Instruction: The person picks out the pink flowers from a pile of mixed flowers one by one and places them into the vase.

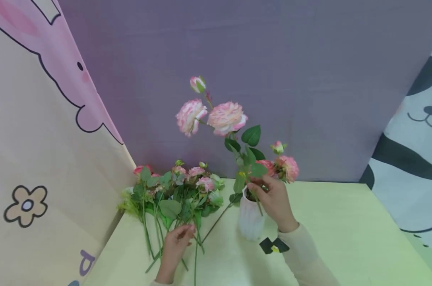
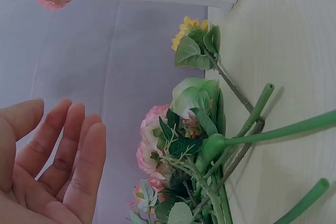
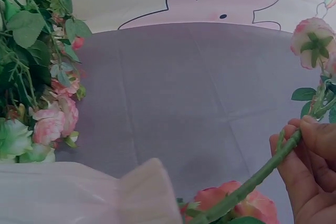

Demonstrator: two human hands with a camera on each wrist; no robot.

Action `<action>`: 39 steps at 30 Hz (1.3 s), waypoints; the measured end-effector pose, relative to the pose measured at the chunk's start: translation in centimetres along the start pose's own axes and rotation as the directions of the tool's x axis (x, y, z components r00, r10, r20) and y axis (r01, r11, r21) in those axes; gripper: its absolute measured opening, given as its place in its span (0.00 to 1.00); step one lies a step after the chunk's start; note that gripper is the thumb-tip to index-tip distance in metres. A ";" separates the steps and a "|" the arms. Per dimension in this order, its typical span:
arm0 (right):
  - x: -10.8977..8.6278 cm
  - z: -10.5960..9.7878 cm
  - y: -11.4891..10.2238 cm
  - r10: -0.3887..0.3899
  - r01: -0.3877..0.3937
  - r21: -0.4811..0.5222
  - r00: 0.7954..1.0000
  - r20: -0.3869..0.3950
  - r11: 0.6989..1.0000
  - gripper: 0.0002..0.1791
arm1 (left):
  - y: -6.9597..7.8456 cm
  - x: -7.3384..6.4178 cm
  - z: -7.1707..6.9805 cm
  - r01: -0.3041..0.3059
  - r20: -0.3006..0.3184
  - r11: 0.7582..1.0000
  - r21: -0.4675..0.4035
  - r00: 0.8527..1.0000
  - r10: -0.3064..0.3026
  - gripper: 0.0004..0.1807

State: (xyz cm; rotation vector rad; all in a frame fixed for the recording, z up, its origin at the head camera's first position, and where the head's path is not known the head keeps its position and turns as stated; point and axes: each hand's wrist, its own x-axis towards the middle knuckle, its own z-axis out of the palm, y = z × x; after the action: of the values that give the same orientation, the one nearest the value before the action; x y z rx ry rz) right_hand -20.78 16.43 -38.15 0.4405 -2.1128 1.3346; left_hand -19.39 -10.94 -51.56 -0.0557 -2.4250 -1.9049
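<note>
My right hand (image 1: 273,200) pinches the green stem (image 3: 262,171) of a spray of pale pink roses (image 1: 227,118), raised over the white vase (image 1: 251,222). Below the fingers the stem slants down past the vase's mouth, overlapping it in the head view. Coral-pink flowers (image 1: 287,169) stand out of the vase behind the hand. My left hand (image 1: 175,248) is over the stems of the lying flowers, its fingers loosely bent with nothing between them in the left wrist view. Pink flowers (image 1: 205,183) and a green-white bloom (image 2: 194,98) are among the pile.
A yellow sunflower (image 2: 191,32) lies beside the vase, its brown stem reaching toward the pile. Long green stems (image 1: 148,234) point to the table's near side. A purple-grey backdrop (image 1: 308,79) rises behind the pale table (image 1: 359,238). Printed panels stand at left and right.
</note>
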 end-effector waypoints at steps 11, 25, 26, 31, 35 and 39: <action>2.4 -0.4 -1.3 0.094 -0.095 0.035 0.995 0.026 0.995 0.04 | 0.1 0.1 -0.6 -0.010 0.001 1.000 -0.010 1.000 0.010 0.15; 3.1 -0.1 -0.3 0.007 -0.005 0.044 0.999 -0.051 0.999 0.06 | 0.1 0.3 -0.8 0.073 0.014 0.997 -0.024 0.997 -0.073 0.17; 3.0 0.0 -0.2 -0.004 0.006 0.043 0.998 -0.056 0.999 0.06 | 0.1 0.2 -0.8 0.077 0.012 0.997 -0.026 0.997 -0.077 0.17; 2.6 0.3 0.4 -0.034 0.036 0.034 0.997 -0.062 0.999 0.06 | 0.1 0.2 -0.7 0.069 0.007 0.997 -0.028 0.998 -0.069 0.18; 2.5 0.4 1.1 -0.024 0.027 0.041 0.997 -0.070 0.999 0.07 | 0.0 0.2 -0.7 0.061 0.019 0.998 -0.020 0.998 -0.060 0.19; 2.3 0.6 1.7 0.005 0.004 0.110 0.997 -0.082 0.994 0.07 | -0.3 0.2 -0.6 0.071 0.026 0.997 -0.022 0.997 -0.070 0.19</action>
State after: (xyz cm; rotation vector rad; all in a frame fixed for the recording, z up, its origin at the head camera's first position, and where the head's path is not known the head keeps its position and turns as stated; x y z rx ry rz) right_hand -23.71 16.77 -38.02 0.4227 -1.9792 1.4497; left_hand -19.56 -11.59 -51.68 0.0048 -2.4532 -1.9728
